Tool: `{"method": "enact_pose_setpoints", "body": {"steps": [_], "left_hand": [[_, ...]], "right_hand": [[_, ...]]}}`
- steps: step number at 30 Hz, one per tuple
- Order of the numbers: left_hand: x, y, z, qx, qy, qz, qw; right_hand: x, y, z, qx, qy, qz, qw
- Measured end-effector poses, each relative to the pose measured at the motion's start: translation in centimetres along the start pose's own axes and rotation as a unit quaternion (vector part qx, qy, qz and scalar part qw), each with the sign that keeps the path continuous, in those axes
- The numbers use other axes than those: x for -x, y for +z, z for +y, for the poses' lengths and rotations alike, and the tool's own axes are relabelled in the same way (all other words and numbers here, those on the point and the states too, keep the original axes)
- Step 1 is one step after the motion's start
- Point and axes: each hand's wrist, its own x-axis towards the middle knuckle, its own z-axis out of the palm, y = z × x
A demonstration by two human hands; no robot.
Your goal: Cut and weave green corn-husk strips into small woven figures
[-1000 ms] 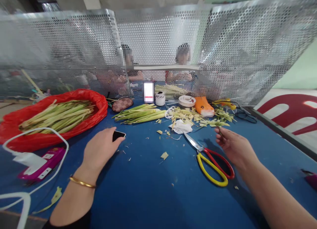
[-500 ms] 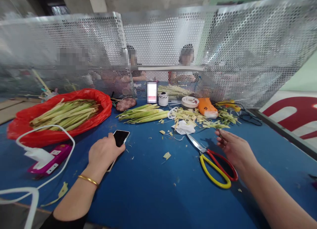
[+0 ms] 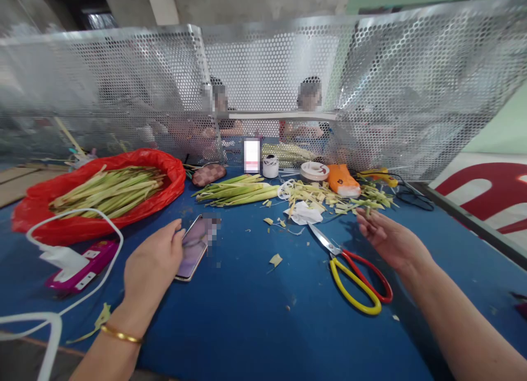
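Observation:
A mobile phone lies on the blue table with its screen lit. My left hand, with a gold bangle at the wrist, rests along the phone's left edge, its fingers stretched forward and not wrapped round it. At the right, my right hand is pinched on a small greenish scrap, apparently a bit of plant, partly hidden by the fingers. Just left of that hand lie scissors with one yellow and one red handle. Their blade tips touch a crumpled white tissue.
Long green leaf stalks lie mid-table. More fill a red plastic bag. A purple power strip with a white cable stands left. Behind are a tape roll, an orange packet and a perforated metal screen, with people beyond it.
My left hand has drawn back leftward off the phone, uncovering more of it. Its dark screen is now lit. My right hand has shifted slightly, showing more of the scrap.

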Motion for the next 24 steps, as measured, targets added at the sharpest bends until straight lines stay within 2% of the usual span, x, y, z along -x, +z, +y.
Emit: {"method": "enact_pose_setpoints", "body": {"steps": [4,6,8,11,17,24], "left_hand": [[2.7,-0.3,-1.7,0.05,-0.007,0.009,0.999],[4.2,-0.4,-2.3,0.074,0.007,0.022,0.997],[5.5,-0.2,-3.0,0.085,0.021,0.066,0.994],[6.8,0.2,-3.8,0.096,0.088,0.096,0.987],[7.4,1.0,-4.4,0.061,0.158,0.089,0.981],[7.6,1.5,-4.6,0.043,0.134,0.094,0.986]], "right_hand": [[-0.1,0.1,0.6,0.065,0.039,0.002,0.997],[0.2,0.3,1.3,0.103,0.007,0.002,0.995],[0.5,0.5,1.8,0.127,-0.025,0.001,0.992],[0.7,0.5,2.3,0.151,-0.042,0.009,0.988],[0.5,0.3,2.6,0.16,-0.041,0.008,0.986],[0.6,0.3,2.6,0.167,-0.036,0.019,0.985]]}}
